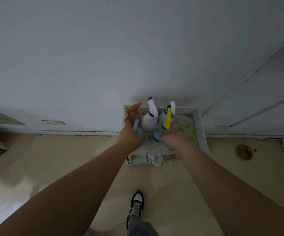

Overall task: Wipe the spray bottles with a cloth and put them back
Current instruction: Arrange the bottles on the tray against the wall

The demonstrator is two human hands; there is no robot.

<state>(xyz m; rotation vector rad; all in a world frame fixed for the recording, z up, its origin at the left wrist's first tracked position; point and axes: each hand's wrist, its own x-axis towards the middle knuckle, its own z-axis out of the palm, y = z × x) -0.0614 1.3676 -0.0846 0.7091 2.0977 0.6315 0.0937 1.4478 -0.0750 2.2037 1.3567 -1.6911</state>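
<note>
**Forearms (86, 176) out to the bottles, and no wiping to be seen**

Your forearms run up from the bottom edge, over your shoe (137, 204) and the pale floor (180, 184), to a low stand (200, 126) set in the corner against the wall (103, 57).

The spray bottles (146, 124) stand close together on its speckled top. An orange-trigger bottle (132, 114), a white bottle (150, 116) with a blue nozzle and a yellow-trigger bottle (168, 117) are all upright toward the back.

Your left grip (129, 138) sits at the front left, just below the orange one. It looks closed round the neck of a light-blue-trigger bottle (136, 127), whose trigger pokes out past your knuckles.

Your right grip (176, 143) is blurred. It reaches down just beside a blue-labelled bottle (155, 136), and I cannot tell whether it touches the bottle or how far open it is.

Neither grip shows a cloth. A crumpled white-and-blue bundle (152, 160) on the shelf under the top may be it, but it is too unclear to say.

Nothing marks any bottle as wiped or unwiped. My judgement is that you are lifting a bottle out or setting one back, not rubbing one down. How many bottles are finished cannot be read from this view, so count the wiping as unproven.
</note>
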